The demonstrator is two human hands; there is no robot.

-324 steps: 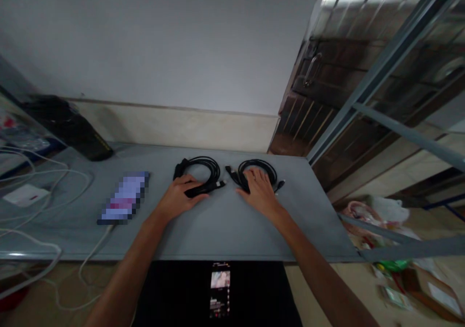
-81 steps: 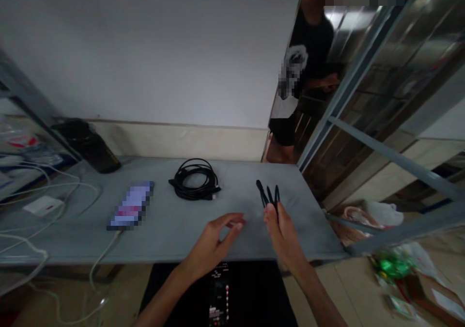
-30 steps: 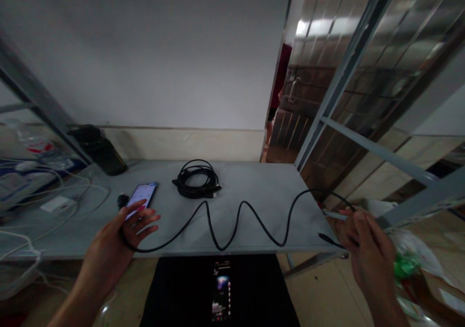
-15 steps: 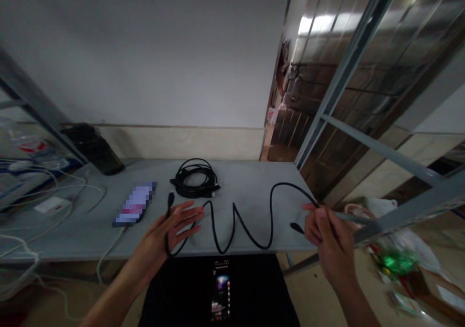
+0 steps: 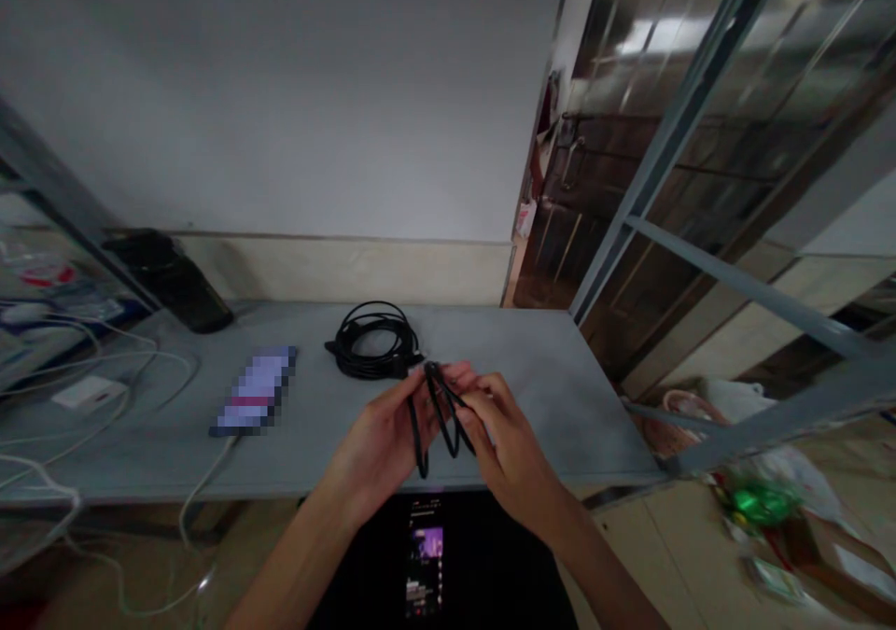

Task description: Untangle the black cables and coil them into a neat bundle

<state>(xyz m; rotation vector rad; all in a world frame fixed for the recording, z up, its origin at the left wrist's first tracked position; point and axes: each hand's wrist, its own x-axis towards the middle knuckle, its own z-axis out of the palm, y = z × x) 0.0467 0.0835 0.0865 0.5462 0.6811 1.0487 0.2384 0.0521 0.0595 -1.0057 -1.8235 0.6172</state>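
A black cable (image 5: 442,415) hangs in narrow loops between my two hands, above the front edge of the grey table. My left hand (image 5: 388,429) is curled round one side of the loops. From the right, my right hand (image 5: 500,434) pinches the cable, its fingers close to those of my left hand. Just behind them, a coiled black cable (image 5: 374,341) lies on the table (image 5: 504,341). Both plugs of the held cable are hard to make out among my fingers.
A lit phone (image 5: 256,392) with a white cable lies left, near a dark bottle (image 5: 172,280), a white adapter (image 5: 91,393) and tangled white cables. Another lit phone (image 5: 425,555) is below the table edge. A metal frame (image 5: 644,191) rises at the right.
My hands have come together from far apart, my right hand moving left and my left hand moving right. The cable, stretched in wide waves before, is now gathered into tight loops.
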